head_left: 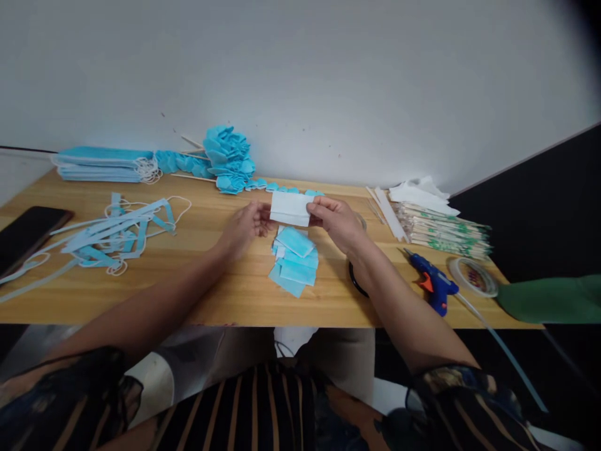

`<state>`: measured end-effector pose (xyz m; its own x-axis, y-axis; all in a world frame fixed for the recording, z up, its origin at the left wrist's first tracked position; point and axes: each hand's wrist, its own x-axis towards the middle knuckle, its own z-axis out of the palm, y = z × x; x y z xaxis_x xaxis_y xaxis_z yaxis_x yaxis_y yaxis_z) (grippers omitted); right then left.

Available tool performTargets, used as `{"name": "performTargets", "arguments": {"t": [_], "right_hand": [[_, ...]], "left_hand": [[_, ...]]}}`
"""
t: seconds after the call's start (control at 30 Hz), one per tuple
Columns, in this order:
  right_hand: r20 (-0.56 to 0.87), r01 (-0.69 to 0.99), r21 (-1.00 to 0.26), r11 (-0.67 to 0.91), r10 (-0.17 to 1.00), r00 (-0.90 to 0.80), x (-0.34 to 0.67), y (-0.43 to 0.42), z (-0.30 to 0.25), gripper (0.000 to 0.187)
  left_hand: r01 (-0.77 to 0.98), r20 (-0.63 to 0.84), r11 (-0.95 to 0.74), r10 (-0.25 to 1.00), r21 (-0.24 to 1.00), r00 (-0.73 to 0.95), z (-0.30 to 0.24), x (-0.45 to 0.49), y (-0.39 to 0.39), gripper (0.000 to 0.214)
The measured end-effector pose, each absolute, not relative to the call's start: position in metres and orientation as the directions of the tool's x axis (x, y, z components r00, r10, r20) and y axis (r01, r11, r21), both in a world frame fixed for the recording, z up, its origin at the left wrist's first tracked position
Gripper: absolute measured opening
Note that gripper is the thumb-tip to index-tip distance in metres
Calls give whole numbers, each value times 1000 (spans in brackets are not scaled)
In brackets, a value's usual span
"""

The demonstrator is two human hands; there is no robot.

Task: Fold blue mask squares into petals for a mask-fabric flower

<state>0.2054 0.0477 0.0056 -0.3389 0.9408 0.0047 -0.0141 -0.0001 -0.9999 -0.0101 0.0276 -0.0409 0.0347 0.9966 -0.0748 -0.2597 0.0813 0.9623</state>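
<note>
Both my hands hold a folded white piece of mask fabric (290, 208) above the wooden table (197, 294). My left hand (246, 225) pinches its left end and my right hand (335, 220) pinches its right end, fingers closed. Just below it lies a small pile of folded blue mask pieces (295, 263). A blue flower made of folded mask pieces (228, 158) on sticks lies against the wall beyond my hands.
A stack of blue face masks (101, 164) sits at the back left. Cut mask strips and ear loops (113, 235) lie at left beside a dark phone (25, 235). At right are wrapped chopsticks (444, 235), a blue glue gun (434, 285), a tape roll (472, 277) and green material (549, 299).
</note>
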Motion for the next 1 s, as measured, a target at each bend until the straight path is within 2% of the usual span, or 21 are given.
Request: {"name": "performTargets", "arguments": {"t": [0.1, 0.27, 0.37, 0.47, 0.57, 0.63, 0.8, 1.0], "right_hand": [[-18, 4, -1000, -17, 944, -329, 201, 46, -3, 40], [-50, 68, -997, -29, 947, -318, 203, 43, -19, 44], [-39, 44, -999, -27, 954, -298, 203, 40, -20, 44], [17, 15, -1000, 22, 960, -280, 203, 37, -19, 47], [139, 54, -986, 160, 950, -279, 203, 34, -19, 55], [210, 74, -968, 239, 936, -282, 203, 32, -21, 51], [309, 106, -928, 357, 898, -314, 202, 31, -26, 24], [270, 193, -922, 335, 916, -297, 201, 30, -28, 18]], "left_hand": [[-275, -79, 108, 990, 955, 115, -38, -10, 26, 52], [-72, -30, 40, 990, 997, 139, -36, -9, 15, 36], [-49, -34, 40, 992, 998, 121, -35, -9, 13, 32], [-68, -22, 29, 995, 997, 100, -36, -9, 14, 32], [-101, -6, 14, 997, 995, 81, -36, -9, 15, 31], [-128, 16, -7, 998, 992, 66, -37, -9, 16, 31], [-171, 50, -37, 996, 985, 70, -37, -8, 15, 33], [-172, 51, -36, 995, 985, 82, -38, -7, 15, 35]]}}
